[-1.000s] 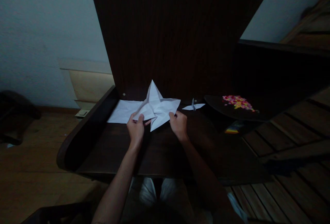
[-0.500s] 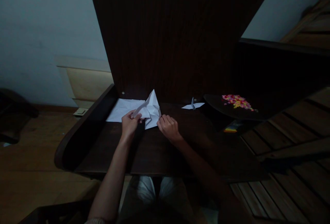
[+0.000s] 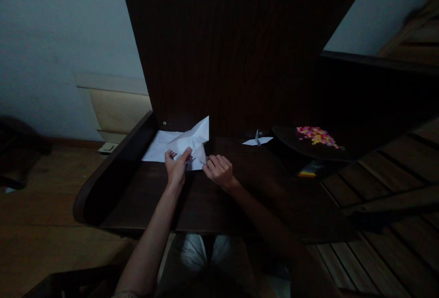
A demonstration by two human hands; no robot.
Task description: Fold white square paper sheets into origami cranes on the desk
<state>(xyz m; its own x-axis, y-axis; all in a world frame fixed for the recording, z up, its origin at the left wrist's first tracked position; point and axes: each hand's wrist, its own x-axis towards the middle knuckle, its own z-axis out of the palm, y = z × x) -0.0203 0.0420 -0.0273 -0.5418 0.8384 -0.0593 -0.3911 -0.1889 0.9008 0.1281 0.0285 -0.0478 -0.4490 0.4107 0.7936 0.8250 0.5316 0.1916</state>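
Desk left end: dark brown wooden side wall with rounded near corner (image 3: 103,183) closes off sideways passage.
Desk far side: tall dark brown wooden panel (image 3: 233,60) blocks reach beyond.
Desk centre: creased, folded white paper form (image 3: 194,142), gripped by the bare left hand (image 3: 176,163) and touched at its near right edge by the bare right hand (image 3: 219,169); way obstructed.
Between forearms: bare wedge of desktop, passable from the near edge.
Left forearm to side wall: bare near strip, passable.
Folded form to small white paper bird (image 3: 258,141): bare gap, passable; bird low.
Desk right end: dark rounded shelf (image 3: 318,152) projects, bearing a pink, red and yellow heap of small pieces (image 3: 315,137); depth beneath too dark to judge.
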